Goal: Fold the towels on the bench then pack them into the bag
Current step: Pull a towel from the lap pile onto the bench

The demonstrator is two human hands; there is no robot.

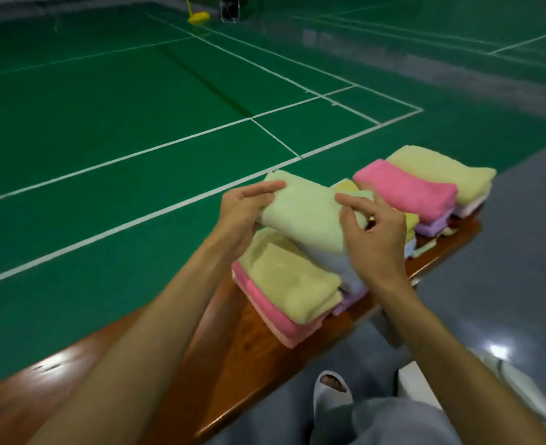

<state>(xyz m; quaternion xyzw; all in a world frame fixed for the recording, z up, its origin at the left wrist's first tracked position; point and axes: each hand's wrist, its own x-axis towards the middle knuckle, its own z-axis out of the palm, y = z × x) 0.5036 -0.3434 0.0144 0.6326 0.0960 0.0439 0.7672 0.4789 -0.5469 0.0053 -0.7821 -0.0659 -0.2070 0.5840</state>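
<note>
A green court floor (104, 107) with white lines spreads behind a glossy wooden counter (249, 342). On the counter lie two piles of folded towels: a near stack (284, 284) (beige over pink, lilac peeking out beside it) and a far stack (426, 187), well apart. Above the near stack, a folded pale green towel (310, 213) is held between both hands. The left hand (236, 213) has its fingers curled round the towel's left end; the right hand (374, 239) grips the right end. A grey slipper (331, 390) shows below.
</note>
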